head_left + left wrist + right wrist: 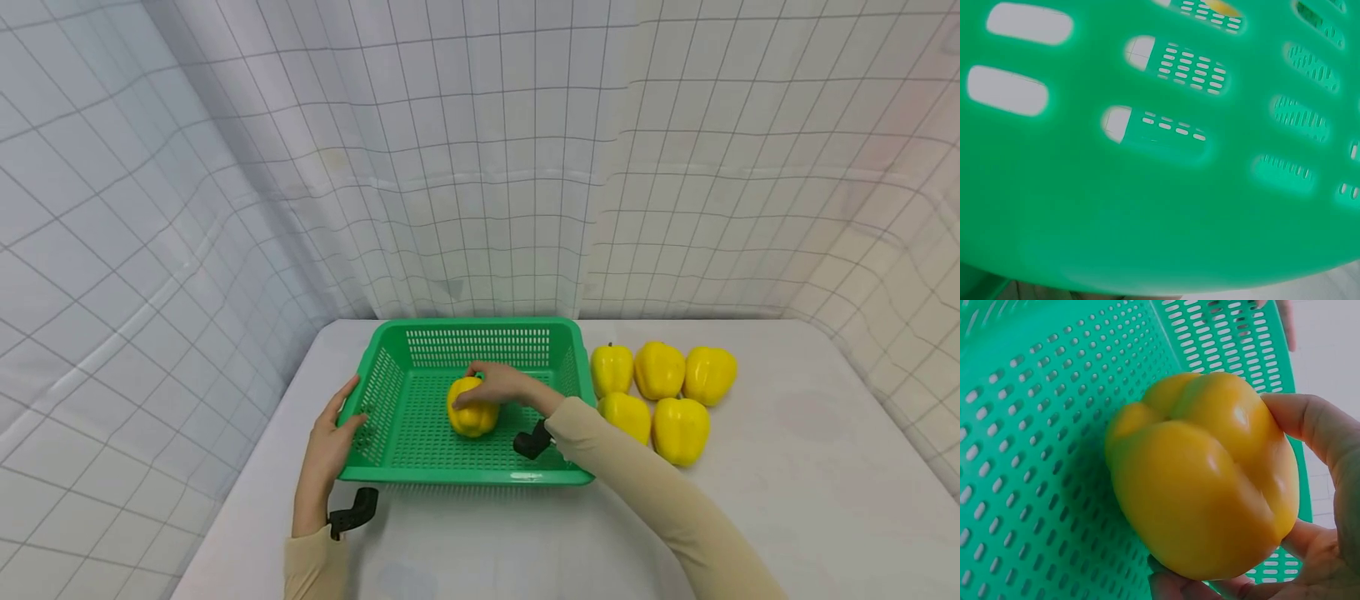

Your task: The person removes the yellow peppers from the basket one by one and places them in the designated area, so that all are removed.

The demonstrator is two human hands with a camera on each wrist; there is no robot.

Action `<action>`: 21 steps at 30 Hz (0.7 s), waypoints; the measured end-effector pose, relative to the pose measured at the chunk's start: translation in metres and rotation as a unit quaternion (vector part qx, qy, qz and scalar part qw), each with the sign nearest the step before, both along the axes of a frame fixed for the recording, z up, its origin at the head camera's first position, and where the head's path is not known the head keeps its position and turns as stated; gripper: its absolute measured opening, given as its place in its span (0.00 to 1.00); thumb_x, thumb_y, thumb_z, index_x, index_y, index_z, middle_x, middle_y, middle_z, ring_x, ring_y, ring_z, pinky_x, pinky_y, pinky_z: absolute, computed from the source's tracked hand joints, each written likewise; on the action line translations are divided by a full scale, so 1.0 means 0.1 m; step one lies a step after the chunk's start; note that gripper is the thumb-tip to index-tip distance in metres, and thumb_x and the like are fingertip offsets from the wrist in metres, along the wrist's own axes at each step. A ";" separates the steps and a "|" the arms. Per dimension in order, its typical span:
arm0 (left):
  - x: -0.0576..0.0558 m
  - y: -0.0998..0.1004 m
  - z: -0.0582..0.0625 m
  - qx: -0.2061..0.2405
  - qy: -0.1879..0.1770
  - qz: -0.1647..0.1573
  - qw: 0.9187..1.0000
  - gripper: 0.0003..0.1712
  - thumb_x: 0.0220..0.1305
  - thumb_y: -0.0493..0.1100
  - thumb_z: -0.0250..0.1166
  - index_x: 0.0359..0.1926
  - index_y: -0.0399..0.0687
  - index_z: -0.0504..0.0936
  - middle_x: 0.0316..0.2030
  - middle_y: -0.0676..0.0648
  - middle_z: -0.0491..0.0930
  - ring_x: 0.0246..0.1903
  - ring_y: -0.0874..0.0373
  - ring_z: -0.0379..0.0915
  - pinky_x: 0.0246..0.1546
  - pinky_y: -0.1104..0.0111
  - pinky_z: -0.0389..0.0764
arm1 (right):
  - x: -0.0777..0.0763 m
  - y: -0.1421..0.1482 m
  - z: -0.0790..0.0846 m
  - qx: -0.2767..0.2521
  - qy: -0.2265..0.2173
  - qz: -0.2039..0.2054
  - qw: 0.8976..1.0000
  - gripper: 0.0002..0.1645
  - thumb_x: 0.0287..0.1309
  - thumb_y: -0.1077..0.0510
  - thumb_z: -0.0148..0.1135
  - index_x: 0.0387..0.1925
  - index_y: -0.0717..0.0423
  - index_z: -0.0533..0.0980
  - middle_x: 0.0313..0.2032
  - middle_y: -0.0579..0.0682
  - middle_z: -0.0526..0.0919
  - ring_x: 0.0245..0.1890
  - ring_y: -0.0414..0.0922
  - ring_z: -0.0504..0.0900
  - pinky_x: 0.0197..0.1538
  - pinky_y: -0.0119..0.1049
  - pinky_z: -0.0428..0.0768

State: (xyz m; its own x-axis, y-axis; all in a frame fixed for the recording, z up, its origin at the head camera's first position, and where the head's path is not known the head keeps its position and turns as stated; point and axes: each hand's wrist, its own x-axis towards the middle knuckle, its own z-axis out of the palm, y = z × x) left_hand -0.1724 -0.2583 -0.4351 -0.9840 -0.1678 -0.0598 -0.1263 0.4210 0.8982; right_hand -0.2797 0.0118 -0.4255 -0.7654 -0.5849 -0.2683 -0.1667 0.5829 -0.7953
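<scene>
My right hand (501, 386) grips a yellow bell pepper (472, 410) inside a green plastic basket (480, 477). In the right wrist view, thumb and fingers curl round this pepper (1197, 481) from the right, its lobed end facing the camera, close over the perforated floor. At the basket's left side, my left hand (331, 437) holds the rim, thumb over the inner side and fingers along the outside. The perforated basket wall (1147, 206) fills the left wrist view and hides most of that hand.
Several more yellow bell peppers (681, 432) sit grouped on the white table (810, 500), just right of the basket. White gridded curtains (480, 208) hang behind the table and along both sides. A black wrist device (354, 510) sits at the left wrist.
</scene>
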 end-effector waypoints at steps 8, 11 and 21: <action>0.00 0.00 0.00 0.003 0.000 0.000 1.000 0.33 0.71 0.41 0.51 0.73 0.67 0.54 0.66 0.37 0.60 0.43 0.43 0.71 0.34 0.61 0.72 | 0.05 0.01 0.08 -0.028 0.016 -0.008 0.999 0.26 0.54 0.45 0.66 0.50 0.53 0.72 0.40 0.49 0.77 0.33 0.45 0.76 0.36 0.40 0.77; 0.00 0.00 0.00 -0.001 0.001 -0.001 1.000 0.33 0.71 0.41 0.51 0.73 0.66 0.54 0.67 0.38 0.59 0.44 0.43 0.71 0.34 0.61 0.72 | 0.05 0.03 0.11 -0.040 0.021 -0.011 0.999 0.27 0.53 0.45 0.66 0.51 0.53 0.72 0.40 0.49 0.77 0.33 0.45 0.76 0.35 0.38 0.77; 0.01 0.00 0.00 -0.001 0.006 0.001 1.000 0.33 0.70 0.41 0.52 0.73 0.66 0.55 0.63 0.35 0.64 0.40 0.44 0.72 0.33 0.61 0.72 | 0.05 0.13 0.18 -0.080 0.034 -0.034 0.996 0.27 0.52 0.45 0.67 0.50 0.53 0.73 0.39 0.50 0.78 0.33 0.46 0.76 0.36 0.40 0.77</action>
